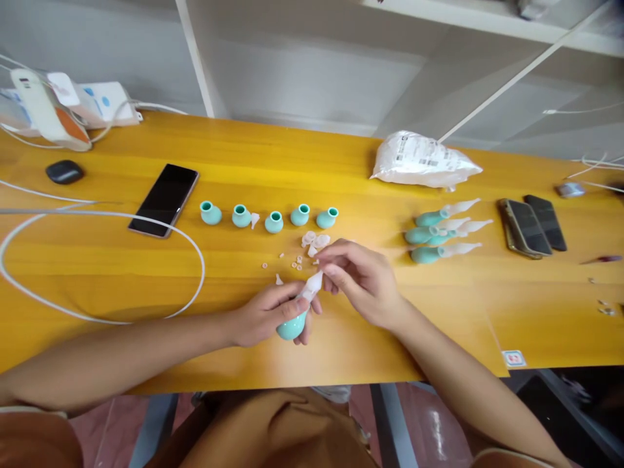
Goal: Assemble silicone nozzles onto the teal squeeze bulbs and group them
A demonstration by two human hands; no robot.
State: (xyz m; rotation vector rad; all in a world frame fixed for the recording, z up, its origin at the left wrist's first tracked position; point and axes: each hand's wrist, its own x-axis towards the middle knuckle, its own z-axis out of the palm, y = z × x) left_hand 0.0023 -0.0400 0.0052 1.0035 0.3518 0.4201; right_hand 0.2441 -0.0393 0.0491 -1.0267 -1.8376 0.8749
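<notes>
The fingers of the left hand wrap around a teal bulb over the near part of the counter, its translucent nozzle slanting up to the right. The fingers of the right hand are bunched at the nozzle's tip; whether they pinch it or some tiny part, I cannot tell. Squeezing the bulb too hard could make it give and leave the nozzle seated crooked. A slip at the tip might drop a small piece among the loose rings, where it would be hard to find. Careless right knuckles could scatter the translucent fittings just beyond, and a long reach could topple the open-necked bulbs. The left forearm, near the looped cable, might snag it
</notes>
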